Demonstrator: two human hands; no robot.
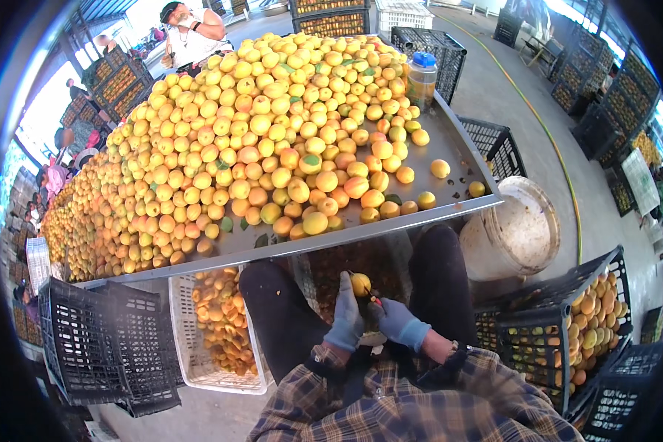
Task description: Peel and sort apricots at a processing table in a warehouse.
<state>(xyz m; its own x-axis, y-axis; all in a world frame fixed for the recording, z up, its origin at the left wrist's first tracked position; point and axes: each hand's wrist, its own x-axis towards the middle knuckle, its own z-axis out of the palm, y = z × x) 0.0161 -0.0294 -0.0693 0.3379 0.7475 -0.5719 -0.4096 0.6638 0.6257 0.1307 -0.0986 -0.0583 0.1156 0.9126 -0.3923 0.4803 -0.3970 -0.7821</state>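
My gloved left hand holds a yellow apricot between thumb and fingers, above the gap between my knees. In my gloved right hand is a small knife with a red handle; its dark blade meets the lower right side of the fruit. Beyond my hands, a large heap of whole apricots covers most of a metal-rimmed table. Left of my legs, a white plastic crate holds opened apricot halves.
Black plastic crates stand at the left. On the right are a dirty white bucket and a black crate of whole apricots. A blue-lidded jar stands on the table. Across it sits another person. A yellow hose crosses the floor.
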